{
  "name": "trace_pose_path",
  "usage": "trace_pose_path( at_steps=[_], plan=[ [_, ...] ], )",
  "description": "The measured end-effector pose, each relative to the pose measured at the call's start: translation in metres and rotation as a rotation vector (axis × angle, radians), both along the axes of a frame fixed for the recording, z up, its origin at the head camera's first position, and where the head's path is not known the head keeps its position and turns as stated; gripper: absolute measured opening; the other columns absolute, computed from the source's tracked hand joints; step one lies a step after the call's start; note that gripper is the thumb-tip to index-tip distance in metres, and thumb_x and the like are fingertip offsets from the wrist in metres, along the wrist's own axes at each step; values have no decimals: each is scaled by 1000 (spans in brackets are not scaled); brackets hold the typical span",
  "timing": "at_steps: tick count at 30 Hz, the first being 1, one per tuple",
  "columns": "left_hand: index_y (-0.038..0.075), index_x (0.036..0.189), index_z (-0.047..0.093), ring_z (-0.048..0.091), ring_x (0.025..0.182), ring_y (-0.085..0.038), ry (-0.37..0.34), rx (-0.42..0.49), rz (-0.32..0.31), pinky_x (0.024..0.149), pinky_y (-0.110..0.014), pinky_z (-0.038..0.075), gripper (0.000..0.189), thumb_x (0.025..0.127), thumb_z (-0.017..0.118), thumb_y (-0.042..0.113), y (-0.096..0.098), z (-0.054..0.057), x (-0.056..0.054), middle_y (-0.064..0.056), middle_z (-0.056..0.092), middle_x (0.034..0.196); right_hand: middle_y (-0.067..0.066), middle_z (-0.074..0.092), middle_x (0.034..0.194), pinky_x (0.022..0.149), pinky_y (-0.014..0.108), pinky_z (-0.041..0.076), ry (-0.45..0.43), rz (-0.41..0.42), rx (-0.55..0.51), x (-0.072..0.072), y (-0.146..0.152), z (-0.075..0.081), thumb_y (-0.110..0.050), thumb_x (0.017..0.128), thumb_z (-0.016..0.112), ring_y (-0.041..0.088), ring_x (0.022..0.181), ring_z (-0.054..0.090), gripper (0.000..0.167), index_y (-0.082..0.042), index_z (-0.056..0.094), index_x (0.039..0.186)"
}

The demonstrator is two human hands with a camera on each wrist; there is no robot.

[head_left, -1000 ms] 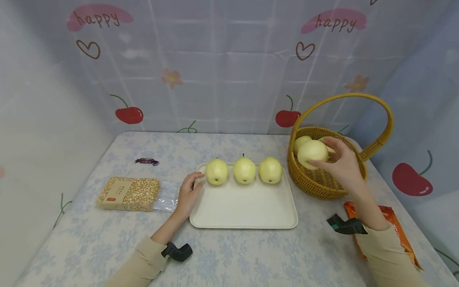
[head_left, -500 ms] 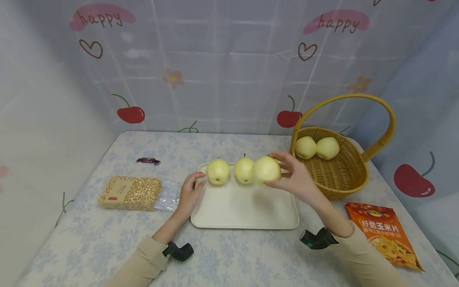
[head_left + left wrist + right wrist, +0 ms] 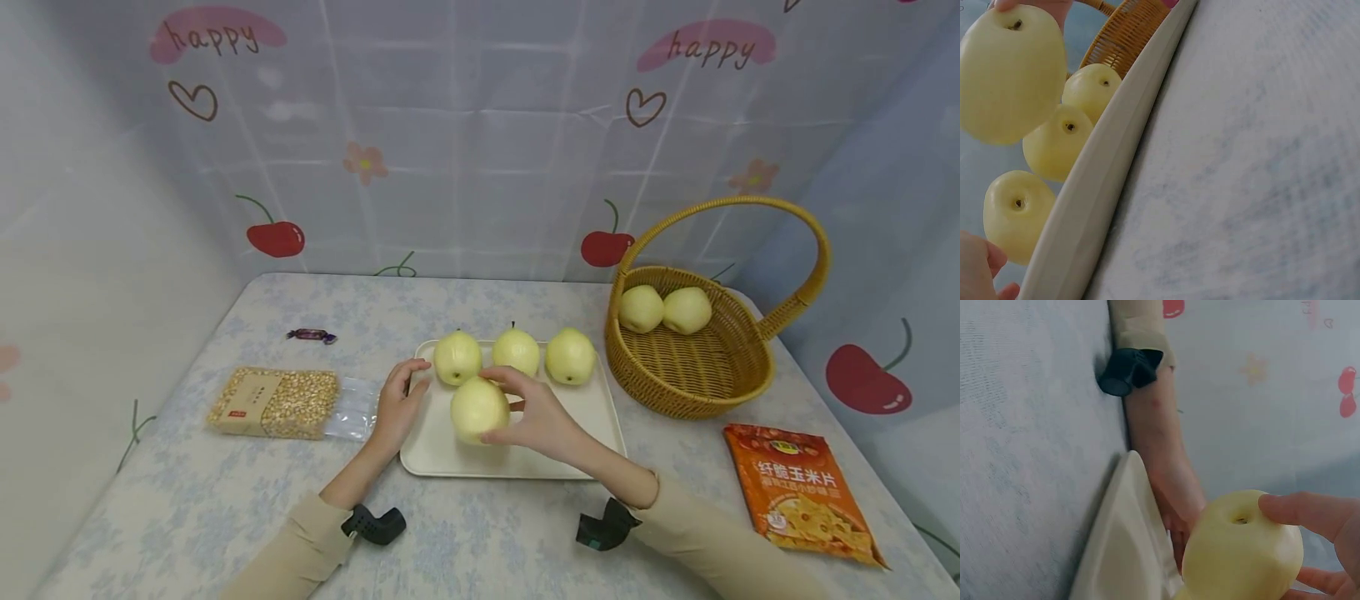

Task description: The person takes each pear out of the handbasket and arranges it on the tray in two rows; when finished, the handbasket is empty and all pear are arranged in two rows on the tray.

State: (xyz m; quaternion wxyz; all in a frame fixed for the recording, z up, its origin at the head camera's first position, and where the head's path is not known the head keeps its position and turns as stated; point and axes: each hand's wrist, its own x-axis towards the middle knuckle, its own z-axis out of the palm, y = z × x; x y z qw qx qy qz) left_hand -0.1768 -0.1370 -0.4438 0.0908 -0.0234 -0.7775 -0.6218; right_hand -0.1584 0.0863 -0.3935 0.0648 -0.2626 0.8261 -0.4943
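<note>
My right hand (image 3: 543,425) holds a pale yellow pear (image 3: 478,410) above the white tray (image 3: 450,458), with thumb and fingers curled about its sides. In the right wrist view the thumb presses near the hollow at one end of the pear (image 3: 1241,550). My left hand (image 3: 395,410) rests at the tray's left rim with relaxed fingers over it. Along the tray's far side sit three more pears in a row: a left pear (image 3: 457,358), a middle pear (image 3: 516,350) and a right pear (image 3: 571,357). The left one is nearest my left fingertips.
A wicker basket (image 3: 693,367) with a tall handle stands to the right, two pears (image 3: 663,309) inside. In front of it lies an orange snack bag (image 3: 802,492). On the left are a packet of corn kernels (image 3: 277,403) and a small wrapped candy (image 3: 311,335).
My right hand has lifted the pear out of the basket and carried it left, over the front part of the tray. My left hand has stayed at the tray's left rim.
</note>
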Motion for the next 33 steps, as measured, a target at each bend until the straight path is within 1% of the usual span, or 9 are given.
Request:
trace_pose_path(
  at_steps=[3,6,9,13,16,21,25,29,33],
  plan=[
    [-13,116,57,39,135,-38,1,-11,1,113,-50,34,28,90,53,-6,0,0,0,-28,52,128,13,54,137,89,45,54,-26,19,1,2,-12,-11,-14,69,84,31,116,56,75,-4,49,134],
    [-12,116,57,38,136,-39,4,-12,-3,113,-51,34,27,89,53,-6,0,-3,-1,-29,51,129,12,53,137,89,43,54,-46,26,10,3,-19,-20,-12,69,83,30,116,56,75,-3,49,135],
    [-10,116,58,37,137,-37,2,6,-2,114,-50,33,27,90,54,-4,-2,-15,-8,-26,52,130,14,54,137,88,41,54,-32,31,23,2,-24,-27,-12,69,84,30,116,56,76,-1,48,135],
    [-5,116,60,38,137,-32,15,-1,10,114,-47,35,25,92,55,-1,-5,-31,-16,-21,54,129,15,54,136,89,41,54,-5,31,31,2,-29,-30,-11,68,84,30,119,55,76,0,48,135],
    [-2,116,61,40,136,-31,33,-14,12,112,-47,37,25,92,55,0,-6,-36,-18,-19,55,129,12,54,137,91,40,53,20,28,51,3,-32,-31,-13,69,84,28,122,53,76,-3,48,135],
    [-1,117,60,39,137,-29,30,-2,-9,112,-48,37,24,93,54,1,-7,-38,-18,-19,53,130,7,54,137,93,38,50,68,6,97,7,-35,-35,-21,69,85,23,123,52,78,-8,49,136],
    [0,117,60,39,137,-28,28,9,-19,113,-47,36,24,94,54,2,-8,-39,-18,-19,53,131,6,54,138,93,42,49,82,-16,92,9,-36,-37,-22,66,87,22,120,52,81,-10,49,136],
    [-1,117,61,39,138,-29,34,21,-25,113,-48,35,24,94,55,3,-8,-39,-19,-20,53,131,4,53,139,99,46,46,105,-21,101,10,-36,-39,-23,63,89,24,123,50,85,-12,49,137],
    [-1,117,60,39,137,-28,25,3,-17,113,-47,36,24,94,55,4,-8,-37,-17,-18,53,131,3,53,139,103,49,43,126,-19,105,10,-35,-39,-26,63,89,26,126,49,85,-13,49,137]
  ],
)
